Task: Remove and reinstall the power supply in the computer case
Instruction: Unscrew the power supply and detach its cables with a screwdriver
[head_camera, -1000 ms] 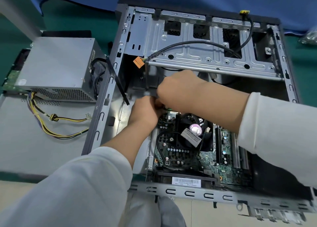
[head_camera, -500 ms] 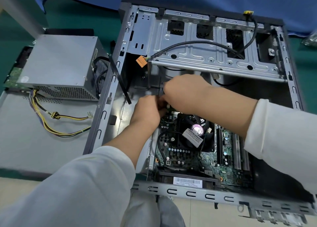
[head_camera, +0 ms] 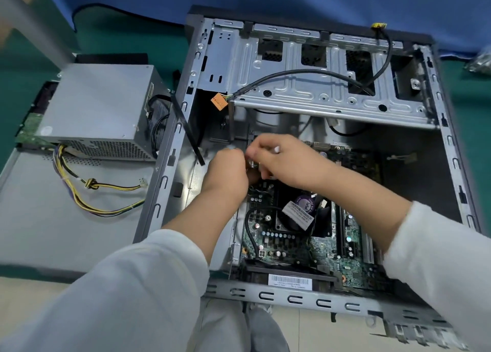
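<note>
Computer case point(head_camera: 329, 91), open, lying on its side; motherboard point(head_camera: 305, 234) exposed along its near edge. Power supply point(head_camera: 98, 107) outside the case, beside its left wall, on a grey panel point(head_camera: 39, 218), its yellow-and-black cables point(head_camera: 87, 192) trailing over it. Left hand point(head_camera: 228, 173) and right hand point(head_camera: 281, 163), fingers curled, meet at the motherboard's far-left corner; what they pinch is blurred, grip cannot be told.

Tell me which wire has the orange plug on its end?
The thick black wire lying across the metal tray at the top of the case. Its orange plug hangs loose; the yellow wires outside end in small white plugs.
</note>
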Tool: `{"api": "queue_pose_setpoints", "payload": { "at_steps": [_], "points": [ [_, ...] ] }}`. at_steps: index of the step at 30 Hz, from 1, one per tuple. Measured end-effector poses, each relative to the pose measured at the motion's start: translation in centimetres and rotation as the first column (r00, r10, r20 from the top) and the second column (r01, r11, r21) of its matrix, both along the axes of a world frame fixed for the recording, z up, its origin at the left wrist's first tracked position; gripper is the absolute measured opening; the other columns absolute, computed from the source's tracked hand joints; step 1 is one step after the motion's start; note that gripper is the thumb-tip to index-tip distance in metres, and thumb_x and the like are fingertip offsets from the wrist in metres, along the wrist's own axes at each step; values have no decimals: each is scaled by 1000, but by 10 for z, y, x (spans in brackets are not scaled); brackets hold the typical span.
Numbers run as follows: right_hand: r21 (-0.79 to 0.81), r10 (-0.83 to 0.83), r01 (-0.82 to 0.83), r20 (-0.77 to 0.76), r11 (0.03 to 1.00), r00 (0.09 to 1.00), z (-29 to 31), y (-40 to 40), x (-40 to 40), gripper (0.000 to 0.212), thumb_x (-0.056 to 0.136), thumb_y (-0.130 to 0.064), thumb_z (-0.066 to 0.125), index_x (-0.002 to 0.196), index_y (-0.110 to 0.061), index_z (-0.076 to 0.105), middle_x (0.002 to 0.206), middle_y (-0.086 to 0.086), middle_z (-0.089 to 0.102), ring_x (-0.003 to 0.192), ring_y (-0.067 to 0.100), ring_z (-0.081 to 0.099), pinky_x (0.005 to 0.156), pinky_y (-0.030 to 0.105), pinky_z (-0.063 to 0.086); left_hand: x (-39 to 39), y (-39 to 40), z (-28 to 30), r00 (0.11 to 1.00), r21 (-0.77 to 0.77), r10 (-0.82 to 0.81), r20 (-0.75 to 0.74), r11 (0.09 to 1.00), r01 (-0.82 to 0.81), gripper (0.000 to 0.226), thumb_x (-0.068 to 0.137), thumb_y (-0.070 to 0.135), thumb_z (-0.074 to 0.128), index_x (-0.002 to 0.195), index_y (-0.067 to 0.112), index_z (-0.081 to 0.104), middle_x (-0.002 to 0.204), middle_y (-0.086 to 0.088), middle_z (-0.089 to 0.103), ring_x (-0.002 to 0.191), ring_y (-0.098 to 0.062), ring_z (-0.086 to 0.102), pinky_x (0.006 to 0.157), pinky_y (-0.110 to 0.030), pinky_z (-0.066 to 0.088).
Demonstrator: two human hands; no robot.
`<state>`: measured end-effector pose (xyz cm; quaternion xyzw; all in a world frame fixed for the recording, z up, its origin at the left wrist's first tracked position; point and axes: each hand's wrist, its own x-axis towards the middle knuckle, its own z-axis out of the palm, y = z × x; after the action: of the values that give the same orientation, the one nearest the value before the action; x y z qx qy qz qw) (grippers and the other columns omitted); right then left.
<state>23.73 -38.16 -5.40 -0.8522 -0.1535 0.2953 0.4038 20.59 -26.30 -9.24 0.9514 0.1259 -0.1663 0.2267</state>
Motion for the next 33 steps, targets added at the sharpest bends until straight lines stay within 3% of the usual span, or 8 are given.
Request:
{"api": "queue_pose_setpoints", "payload": {
  "at_steps": [2,5,8,11,15,21,27,33],
  "points": [
    [152,-55,53,13,987,998,17,-16,-7,25,98,-34,47,97,-17,65,61,-7,65,60,6,61,61,12,45,1,2,15,1000,16,-26,-1,1000,26,17,84,13,63,99,5,64,98,-12,60,94,-32,61,73,-34,47],
    [-16,54,-53,134,998,989,27,-53,-23,10,87,-43,57,92,-40,49,94,-20,65,89,8,63,76,27,48,-6,12,42,983,159,-179,-36,970,182,20,82,15,63,99,5,63,103,-12,56,96,-32,58,79,-37,47],
    [-141,153,-160,-62,977,986,22,-73,-45,59,65,-51,77,94,-41,27,135,-26,43,114,13,56,91,28,48,-18,21,58,917,296,-357,-177,869,396,20,82,14,62,100,5,62,98,-11,53,89,-30,56,73,-36,44],
    [-350,284,-246,63,904,957,5,-78,-54,82,52,-54,85,92,-37,16,149,-18,25,121,4,35,107,32,29,-26,20,54,903,214,-333,-269,894,394,15,82,12,60,96,7,63,94,-10,56,85,-28,54,74,-33,48],
    [-401,244,-179,118,899,962,-6,-80,-49,79,58,-37,85,90,-39,13,125,-1,43,106,17,49,88,35,47,-29,11,36,970,-83,-124,-209,991,108,8,82,12,62,75,13,67,77,-10,63,69,-28,54,66,-25,45],
    [-374,300,-221,169,901,939,-8,-83,-46,69,55,-27,81,90,-35,22,90,-15,41,86,-6,38,68,34,47,-27,-1,16,965,-221,-45,-257,975,-13,13,86,17,58,74,17,61,74,-6,53,68,-18,43,63,-24,38],
    [-452,390,-269,198,851,899,-5,-82,-41,62,52,-31,80,80,-35,25,87,-17,39,81,6,36,66,32,46,-29,3,16,957,-315,104,-271,930,-190,24,85,14,57,78,-5,70,62,-8,60,57,-16,47,54,-20,37],
    [-496,401,-271,175,825,899,-6,-81,-39,58,51,-34,77,81,-38,28,86,-17,40,81,-6,39,57,24,39,-24,2,13,961,-297,80,-265,941,-160,25,86,22,61,65,10,68,67,-5,62,60,-13,51,50,-18,36]
  ]
}}
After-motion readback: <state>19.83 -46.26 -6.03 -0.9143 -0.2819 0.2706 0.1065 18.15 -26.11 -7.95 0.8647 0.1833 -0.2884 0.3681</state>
